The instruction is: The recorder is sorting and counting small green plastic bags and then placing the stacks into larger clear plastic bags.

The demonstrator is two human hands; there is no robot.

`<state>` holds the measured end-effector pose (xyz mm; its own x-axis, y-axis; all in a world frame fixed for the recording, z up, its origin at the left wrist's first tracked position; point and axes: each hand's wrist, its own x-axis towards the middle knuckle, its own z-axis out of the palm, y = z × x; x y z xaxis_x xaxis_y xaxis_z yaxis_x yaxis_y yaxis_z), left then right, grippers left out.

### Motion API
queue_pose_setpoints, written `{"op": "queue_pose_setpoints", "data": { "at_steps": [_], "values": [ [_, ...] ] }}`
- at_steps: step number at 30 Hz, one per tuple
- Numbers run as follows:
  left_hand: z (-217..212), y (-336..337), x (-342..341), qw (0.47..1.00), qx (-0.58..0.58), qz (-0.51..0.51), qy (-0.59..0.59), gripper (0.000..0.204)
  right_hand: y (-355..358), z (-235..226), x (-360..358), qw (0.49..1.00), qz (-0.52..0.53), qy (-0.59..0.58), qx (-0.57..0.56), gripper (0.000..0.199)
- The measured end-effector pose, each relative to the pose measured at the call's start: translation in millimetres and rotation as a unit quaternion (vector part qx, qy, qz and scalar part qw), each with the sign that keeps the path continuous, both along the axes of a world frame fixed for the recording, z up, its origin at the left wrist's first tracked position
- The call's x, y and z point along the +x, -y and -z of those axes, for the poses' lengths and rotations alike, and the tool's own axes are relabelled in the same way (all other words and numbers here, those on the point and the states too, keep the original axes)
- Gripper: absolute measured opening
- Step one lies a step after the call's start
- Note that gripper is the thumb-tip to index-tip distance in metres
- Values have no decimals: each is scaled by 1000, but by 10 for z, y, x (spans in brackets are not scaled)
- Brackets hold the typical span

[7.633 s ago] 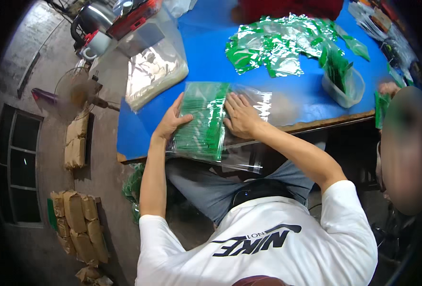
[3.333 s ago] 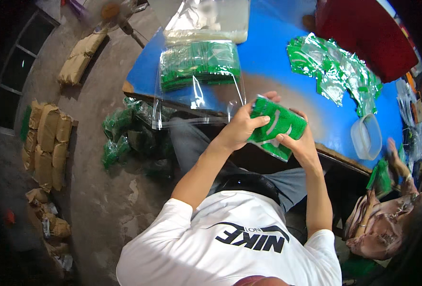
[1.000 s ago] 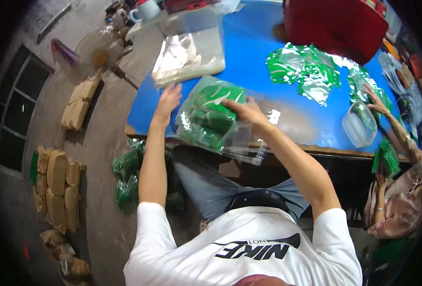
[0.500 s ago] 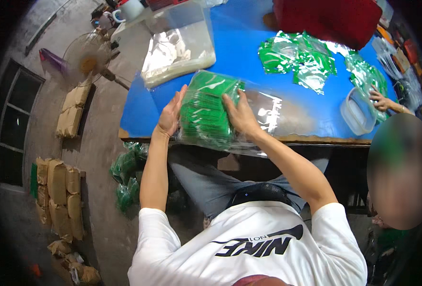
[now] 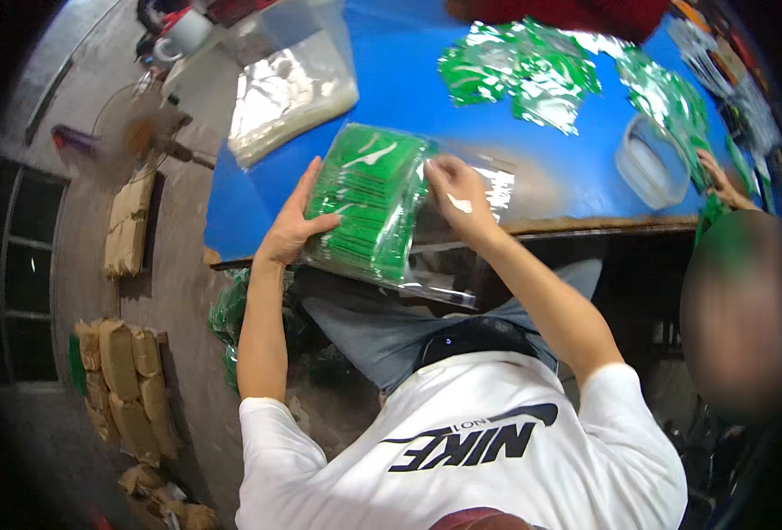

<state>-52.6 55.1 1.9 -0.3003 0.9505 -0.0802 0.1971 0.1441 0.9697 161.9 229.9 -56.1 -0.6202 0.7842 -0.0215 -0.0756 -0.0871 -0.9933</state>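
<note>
A clear plastic bag filled with a neat stack of flat green packets lies tilted at the near edge of the blue table. My left hand grips its left side, the thumb pressed on top and the fingers stretched along the edge. At the bag's right side, my right hand has its fingers curled in a pinch on the loose clear plastic. That slack film spreads to the right and hangs past the table edge. The right fingertips are partly hidden.
Beyond the bag on the blue table lie loose green packets and a large clear bag of white pieces. A clear plastic tub stands right, near a co-worker's hand. Wrapped brown bundles and a fan are left.
My left thumb has come over onto the bag's top. My right hand has slid off the green stack to the bag's right edge, its fingers now curled. The whole view has shifted somewhat.
</note>
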Motion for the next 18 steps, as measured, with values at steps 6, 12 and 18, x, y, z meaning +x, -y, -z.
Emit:
{"op": "queue_pose_setpoints", "data": {
  "at_steps": [6,12,18],
  "values": [
    [-71,90,113,997,-44,-37,-54,107,-289,285,11,997,-80,0,-18,35],
    [-242,-106,35,981,-50,-4,-187,96,299,-116,134,942,-318,47,102,28],
    [-138,119,11,900,138,-284,-302,83,598,200,70,889,-236,-22,391,20]
  ]
}}
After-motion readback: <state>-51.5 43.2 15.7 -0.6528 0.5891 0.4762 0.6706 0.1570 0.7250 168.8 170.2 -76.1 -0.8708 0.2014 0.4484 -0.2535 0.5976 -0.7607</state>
